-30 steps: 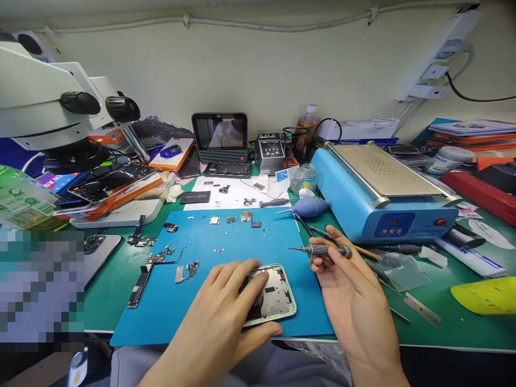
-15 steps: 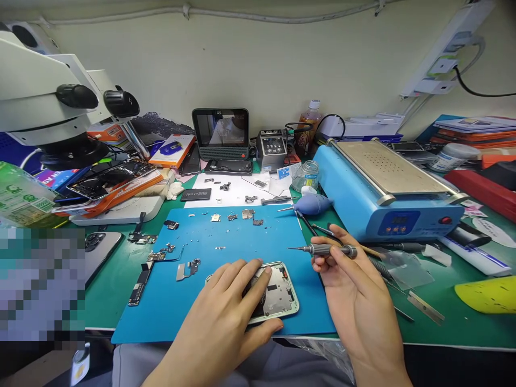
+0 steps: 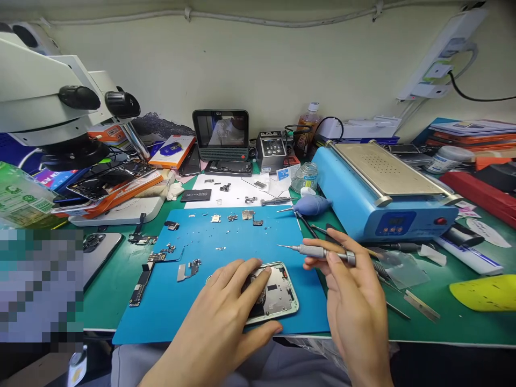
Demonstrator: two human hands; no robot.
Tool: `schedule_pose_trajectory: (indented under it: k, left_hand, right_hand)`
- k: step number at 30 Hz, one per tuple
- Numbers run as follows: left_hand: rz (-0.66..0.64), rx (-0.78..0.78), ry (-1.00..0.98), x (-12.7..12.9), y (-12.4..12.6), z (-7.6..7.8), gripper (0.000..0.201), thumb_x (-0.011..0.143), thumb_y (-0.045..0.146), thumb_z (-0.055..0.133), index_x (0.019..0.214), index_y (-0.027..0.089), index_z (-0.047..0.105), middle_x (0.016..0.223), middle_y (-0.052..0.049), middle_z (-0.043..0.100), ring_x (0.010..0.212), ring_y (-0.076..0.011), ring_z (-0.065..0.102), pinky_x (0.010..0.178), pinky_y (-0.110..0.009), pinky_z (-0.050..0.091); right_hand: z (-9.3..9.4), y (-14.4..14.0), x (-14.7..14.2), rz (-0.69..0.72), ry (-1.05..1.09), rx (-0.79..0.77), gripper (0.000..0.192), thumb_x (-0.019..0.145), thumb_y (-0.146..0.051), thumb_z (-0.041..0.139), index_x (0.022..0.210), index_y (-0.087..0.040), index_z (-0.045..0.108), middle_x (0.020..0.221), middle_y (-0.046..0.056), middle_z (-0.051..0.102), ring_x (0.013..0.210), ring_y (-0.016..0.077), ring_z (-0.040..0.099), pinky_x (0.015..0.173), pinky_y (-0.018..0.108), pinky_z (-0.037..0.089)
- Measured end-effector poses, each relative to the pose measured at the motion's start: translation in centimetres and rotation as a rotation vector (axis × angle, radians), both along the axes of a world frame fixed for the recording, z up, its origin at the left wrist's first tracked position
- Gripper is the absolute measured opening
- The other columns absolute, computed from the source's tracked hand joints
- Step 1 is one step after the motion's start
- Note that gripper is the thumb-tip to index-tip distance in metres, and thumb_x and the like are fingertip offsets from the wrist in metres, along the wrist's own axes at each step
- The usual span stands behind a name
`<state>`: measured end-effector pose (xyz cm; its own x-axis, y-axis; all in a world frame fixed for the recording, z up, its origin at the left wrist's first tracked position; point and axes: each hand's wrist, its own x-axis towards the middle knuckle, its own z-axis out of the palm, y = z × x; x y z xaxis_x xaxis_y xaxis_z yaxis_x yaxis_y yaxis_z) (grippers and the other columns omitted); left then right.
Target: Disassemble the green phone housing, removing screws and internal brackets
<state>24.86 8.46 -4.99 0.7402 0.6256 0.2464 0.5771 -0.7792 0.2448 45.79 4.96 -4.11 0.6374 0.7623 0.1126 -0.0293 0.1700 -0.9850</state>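
Note:
My left hand [image 3: 226, 309] spans an opened phone housing [image 3: 280, 293] on the blue mat [image 3: 161, 322]. Its fingers reach across the far edge and the thumb lies along the near edge, holding the housing and hiding its left part. A silver plate and dark slots show inside. In my right hand [image 3: 352, 295] is a slim grey precision screwdriver [image 3: 322, 251], pinched between thumb and fingers. The driver lies nearly level above the mat, its thin tip pointing left, apart from the housing. Small parts, including a flex cable [image 3: 188, 270] and a logic board [image 3: 139, 287], lie farther left.
A blue heating plate machine [image 3: 382, 188] stands at the right. A blue air blower [image 3: 310, 205], a glass jar [image 3: 308, 177] and a battery [image 3: 196, 195] sit behind the mat. A microscope [image 3: 56, 102] overhangs the left side. A metal blade [image 3: 421, 305] lies right of my hand.
My right hand has moved slightly left with the screwdriver, and the driver has rolled or tilted a little in the fingers. My left hand stays on the housing.

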Motion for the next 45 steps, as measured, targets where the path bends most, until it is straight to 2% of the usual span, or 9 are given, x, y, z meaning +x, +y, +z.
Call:
schedule_pose_trajectory:
  k: [3,6,8,11,16,21,26,31,45]
  left_hand:
    - [-0.015,-0.037,-0.005,-0.2,0.1,0.4,0.068,0.096,0.039,0.081,0.156,0.020,0.055,0.154,-0.017,0.062,0.131,-0.0397,0.065,0.100,-0.059,0.065]
    - [-0.021,-0.064,-0.020,-0.2,0.3,0.7,0.065,0.098,0.033,0.078,0.157,0.021,0.054,0.151,-0.018,0.061,0.130,-0.0393,0.065,0.099,-0.057,0.065]
    - [-0.027,-0.069,-0.020,-0.2,0.5,0.8,0.062,0.099,0.031,0.076,0.156,0.019,0.055,0.150,-0.018,0.061,0.129,-0.0393,0.065,0.099,-0.057,0.065]
    - [-0.050,-0.040,-0.017,-0.2,0.7,0.7,0.058,0.097,0.032,0.077,0.150,0.015,0.059,0.146,-0.020,0.064,0.127,-0.0398,0.067,0.097,-0.057,0.066]
    - [-0.087,0.026,-0.014,-0.1,1.1,0.8,0.058,0.100,0.039,0.074,0.149,0.012,0.060,0.143,-0.021,0.067,0.121,-0.0389,0.070,0.092,-0.055,0.067]
    - [-0.050,-0.028,-0.023,0.5,1.5,2.2,0.046,0.100,0.039,0.072,0.137,0.014,0.068,0.126,-0.018,0.073,0.104,-0.0346,0.075,0.082,-0.051,0.069]
    - [-0.065,-0.068,-0.013,0.5,1.8,2.6,0.041,0.102,0.039,0.068,0.135,0.016,0.068,0.122,-0.015,0.073,0.096,-0.0315,0.075,0.074,-0.047,0.069]
    - [-0.065,-0.086,-0.013,0.5,1.9,2.6,0.039,0.101,0.038,0.069,0.132,0.016,0.071,0.121,-0.015,0.073,0.096,-0.0320,0.074,0.076,-0.049,0.069]
    - [-0.051,-0.101,-0.058,0.6,1.9,2.7,0.035,0.097,0.035,0.071,0.128,0.017,0.074,0.124,-0.014,0.074,0.098,-0.0321,0.075,0.076,-0.049,0.069]
  right_hand:
    - [-1.2,-1.4,-1.2,-0.106,-0.328,0.008,0.034,0.110,-0.040,0.059,0.142,-0.029,0.064,0.125,0.008,0.080,0.093,0.0198,0.079,0.086,0.036,0.065]
    - [-2.8,-2.9,-1.9,-0.140,-0.618,0.136,0.043,0.107,-0.023,0.060,0.150,-0.026,0.057,0.128,0.010,0.079,0.113,0.0234,0.079,0.098,0.041,0.065]
    - [-3.5,-3.5,-2.0,-0.107,-0.718,0.201,0.046,0.104,-0.014,0.061,0.149,-0.025,0.058,0.126,0.010,0.081,0.115,0.0231,0.080,0.100,0.040,0.065]
    - [-3.9,-4.1,-1.7,-0.031,-0.808,0.190,0.043,0.102,-0.007,0.057,0.142,-0.023,0.066,0.125,0.010,0.082,0.115,0.0225,0.080,0.097,0.036,0.067]
    - [-4.8,-4.6,-0.8,0.068,-0.989,0.300,0.062,0.094,0.003,0.059,0.151,-0.021,0.062,0.136,0.011,0.078,0.124,0.0229,0.077,0.101,0.032,0.066]
    - [-6.1,-4.4,-0.5,0.111,-1.033,0.382,0.072,0.089,0.008,0.059,0.156,-0.020,0.057,0.142,0.013,0.075,0.128,0.0253,0.075,0.103,0.039,0.067]
    - [-6.1,-4.3,-0.7,0.098,-1.034,0.358,0.065,0.094,0.005,0.059,0.154,-0.021,0.057,0.138,0.014,0.077,0.125,0.0266,0.077,0.099,0.043,0.069]
    - [-5.9,-4.4,-0.7,0.081,-1.064,0.321,0.058,0.100,-0.001,0.058,0.152,-0.025,0.057,0.134,0.013,0.079,0.121,0.0274,0.079,0.094,0.046,0.071]
    - [-5.8,-4.2,-0.7,0.089,-1.127,0.350,0.063,0.096,0.002,0.058,0.156,-0.019,0.054,0.131,0.017,0.079,0.124,0.0284,0.077,0.097,0.044,0.070]
